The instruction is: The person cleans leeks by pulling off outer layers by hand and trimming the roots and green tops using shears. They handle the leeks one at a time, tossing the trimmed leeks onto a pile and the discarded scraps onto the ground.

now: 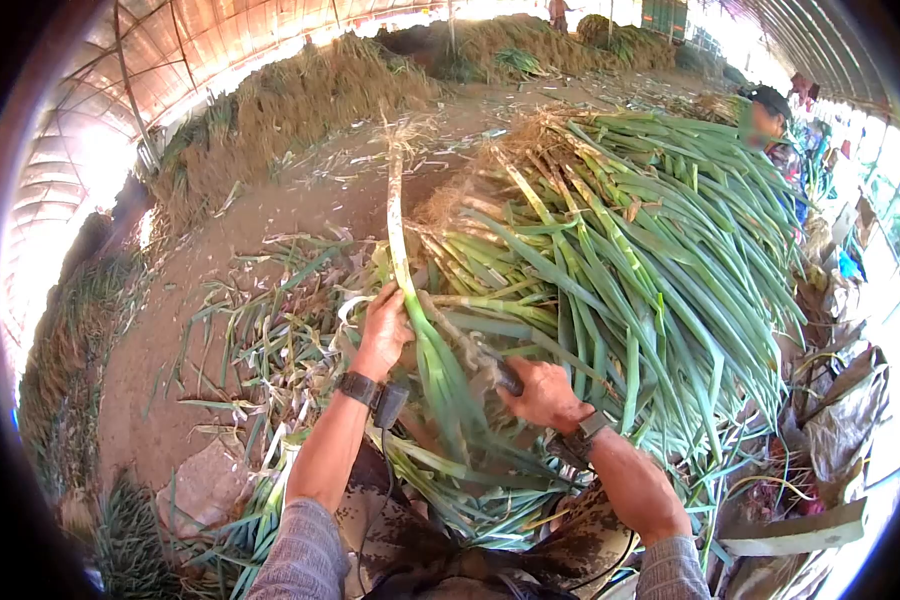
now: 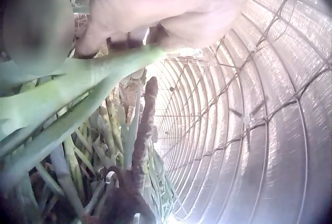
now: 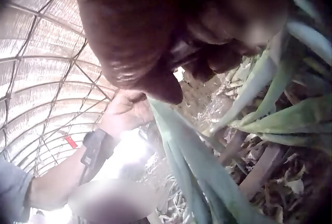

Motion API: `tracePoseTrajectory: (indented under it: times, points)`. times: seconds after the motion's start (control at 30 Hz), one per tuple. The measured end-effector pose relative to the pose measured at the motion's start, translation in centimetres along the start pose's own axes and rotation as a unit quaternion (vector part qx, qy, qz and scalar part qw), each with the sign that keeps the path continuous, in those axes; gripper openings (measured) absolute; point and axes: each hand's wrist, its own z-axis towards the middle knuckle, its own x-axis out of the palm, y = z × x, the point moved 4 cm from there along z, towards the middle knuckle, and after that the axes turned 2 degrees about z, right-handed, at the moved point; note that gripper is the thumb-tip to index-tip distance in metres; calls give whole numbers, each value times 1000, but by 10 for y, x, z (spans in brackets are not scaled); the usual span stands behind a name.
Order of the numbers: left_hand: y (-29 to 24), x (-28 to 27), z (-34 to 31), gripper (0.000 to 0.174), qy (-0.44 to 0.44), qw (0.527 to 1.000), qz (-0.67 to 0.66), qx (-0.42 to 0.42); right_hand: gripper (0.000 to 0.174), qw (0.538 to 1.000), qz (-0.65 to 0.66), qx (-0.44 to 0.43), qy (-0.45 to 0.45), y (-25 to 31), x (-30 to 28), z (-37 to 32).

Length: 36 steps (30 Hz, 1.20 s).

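Observation:
In the head view a long green onion (image 1: 397, 225) stands root end up, its pale stem dirty and its leaves fanning down between the forearms. My left hand (image 1: 383, 328) grips it where the stem turns green. To the right, my right hand (image 1: 543, 394) grips the dark handle of a long, thin brown tool (image 1: 460, 335), which slants up toward the onion. The tool's brown shaft (image 2: 143, 136) shows below the left hand (image 2: 171, 6) in the left wrist view. In the right wrist view, the onion's leaves (image 3: 192, 167) hang below the dark underside of the right hand (image 3: 140, 37).
A big heap of green onions (image 1: 660, 250) lies to the right, roots inward. Leaf scraps (image 1: 290, 300) litter the ground at left. Stacked onions (image 1: 310, 100) line the far side. Another person (image 1: 770, 120) is at the right; a pale board (image 1: 795, 530) lies at lower right.

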Motion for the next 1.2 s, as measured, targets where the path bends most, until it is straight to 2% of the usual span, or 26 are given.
tracePoseTrajectory:
  times: [0.1, 0.2, 0.3, 0.37, 0.4, 0.43, 0.5, 0.53, 0.57, 0.6, 0.63, 0.7, 0.73, 0.77, 0.8, 0.83, 0.87, 0.9, 0.93, 0.97, 1.0, 1.03, 1.07, 1.1, 1.13, 1.2]
  points:
    - [-10, 13, -12, 22, 7, 1000, 16, 6, 40, 999, 0, -44, -30, 2, 11, 8]
    - [-13, 16, -12, 24, 16, 999, 39, 25, 40, 997, -13, 12, -74, 0, 11, 15]
    - [-17, 26, -15, 26, -33, 995, 87, 24, 39, 997, 13, -49, -64, 19, 4, 15]
    - [-28, 33, -16, 28, -50, 988, 130, 59, 39, 998, 42, 14, -50, 17, 5, 14]
    - [-44, 40, -17, 28, -32, 986, 132, 93, 39, 998, 42, 18, -51, 14, 4, 14]
    - [-69, 53, -27, 24, -72, 984, 115, 119, 41, 996, 48, 27, -72, 8, 1, 14]
    - [-110, 53, -28, 18, -33, 984, 34, 172, 44, 994, 57, 39, -87, 2, -6, 12]
    - [-128, 46, -25, 28, 18, 990, -9, 141, 45, 993, 70, 59, -75, 1, -11, 10]
    - [-152, 51, -34, 29, 27, 986, 8, 162, 46, 991, 84, 79, -64, -1, -16, 7]
    - [-174, 56, -44, 29, -24, 984, -29, 172, 48, 991, 93, 81, -51, -4, -17, 5]
    - [-194, 50, -46, 29, -1, 981, -3, 194, 48, 991, 97, 83, -48, -13, -14, 1]
    - [-225, 35, -51, 27, 30, 989, -5, 144, 48, 987, 126, 90, 50, -31, 0, -7]
    - [-224, 29, -52, 27, 29, 990, -1, 139, 51, 982, 93, 106, 125, -37, 6, -12]
    - [-219, 23, -53, 25, 22, 992, 23, 124, 51, 982, 97, 108, 125, -40, 6, -18]
    - [-213, 16, -53, 22, 14, 992, 47, 112, 51, 979, 68, 105, 164, -40, 10, -22]
    - [-183, 5, -52, 19, 5, 999, -6, 54, 52, 974, 40, 98, 202, -39, 13, -26]
    - [-148, -4, -44, 20, -63, 997, 29, 45, 50, 971, 42, 98, 213, -36, 9, -28]
    - [-108, -11, -43, 22, -43, 998, 50, 19, 50, 973, 45, 90, 209, -35, 10, -28]
    - [-73, -4, -50, 21, -79, 994, 70, -6, 50, 983, 46, 84, 155, -36, 7, -30]
    - [-22, -20, -43, 21, -45, 998, 31, -29, 49, 990, 45, 80, 103, -35, 5, -34]
    - [21, -35, -35, 21, -81, 993, 50, -63, 45, 995, 16, 69, 72, -31, 5, -36]
    - [56, -48, -30, 21, -117, 986, 69, -98, 45, 995, 16, 71, 73, -28, 8, -37]
    - [84, -61, -28, 21, -104, 989, 48, -89, 43, 995, -9, 56, 81, -23, 12, -37]
    - [101, -62, -25, 21, -88, 993, 29, -78, 41, 995, -36, 40, 84, -22, 14, -36]
    - [91, -36, -40, 20, -75, 994, -25, -77, 36, 997, -57, 11, 57, -21, 20, -37]
    - [75, -13, -47, 20, -78, 993, -40, -83, 36, 996, -64, 9, 64, -26, 24, -36]
